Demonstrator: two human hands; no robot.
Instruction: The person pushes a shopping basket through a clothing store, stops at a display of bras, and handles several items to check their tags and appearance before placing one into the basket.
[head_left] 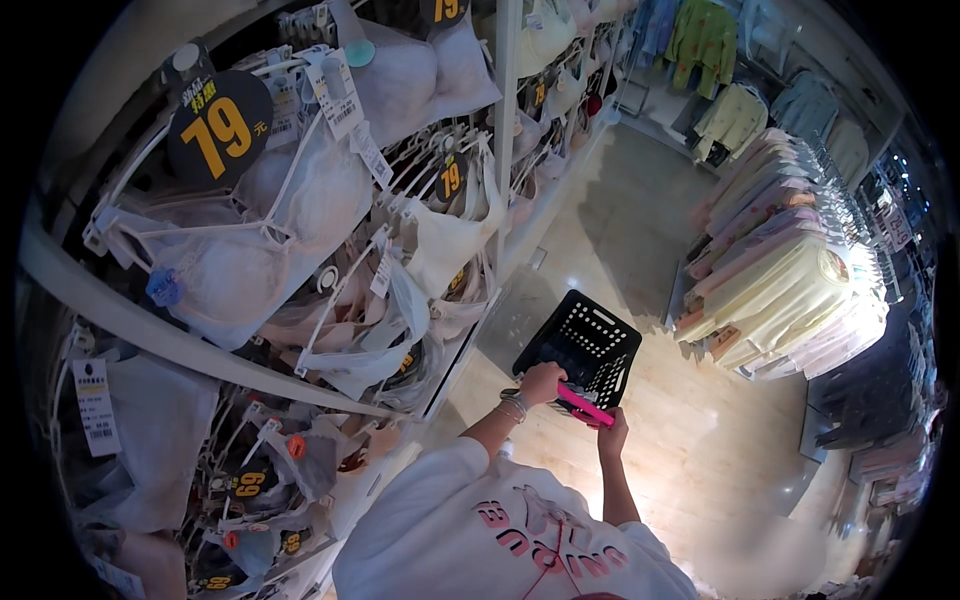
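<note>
Both my left hand (541, 383) and my right hand (613, 432) are closed on a bright pink bar (584, 403), which looks like the handle of a black plastic basket (606, 325) with little holes. I think I'm carrying the basket in front of me, over the pale brown floor (690, 430). Moving it should need a firm grip from both hands. It looks boxy and dark inside.
</note>
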